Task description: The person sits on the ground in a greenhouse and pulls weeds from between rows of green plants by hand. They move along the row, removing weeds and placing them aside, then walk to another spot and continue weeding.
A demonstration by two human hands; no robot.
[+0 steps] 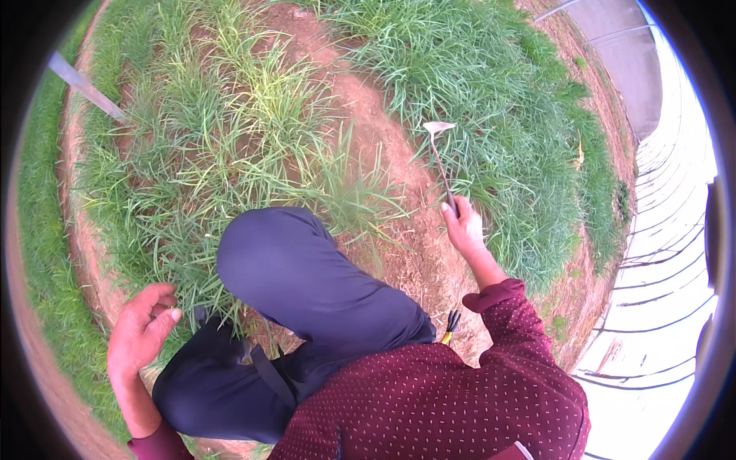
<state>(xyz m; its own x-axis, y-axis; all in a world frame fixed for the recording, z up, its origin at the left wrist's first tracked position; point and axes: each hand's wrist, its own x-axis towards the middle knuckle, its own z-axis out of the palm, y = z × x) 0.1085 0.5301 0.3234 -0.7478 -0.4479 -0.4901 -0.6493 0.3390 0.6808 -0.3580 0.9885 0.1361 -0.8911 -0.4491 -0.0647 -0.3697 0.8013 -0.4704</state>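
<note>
My right hand (466,230) grips the dark handle of a small hand hoe (441,167). Its thin shaft points away from me, and the pale triangular blade (439,127) is over the edge of the right-hand bed of green, grass-like leaves (506,132). At lower left, my left hand (141,328) is beside my knee with loosely curled fingers, the thumb apart from them and nothing visible in its grasp. Close by it grow long narrow leaves (178,241) of the left-hand bed, some of them yellowish.
Bare reddish soil (368,98) runs between the two beds, with dry straw-like bits nearer me. My dark-trousered legs (322,276) are bent in front of me. A pale post (86,86) slants in at upper left. White ribbed sheeting (650,299) curves along the right side.
</note>
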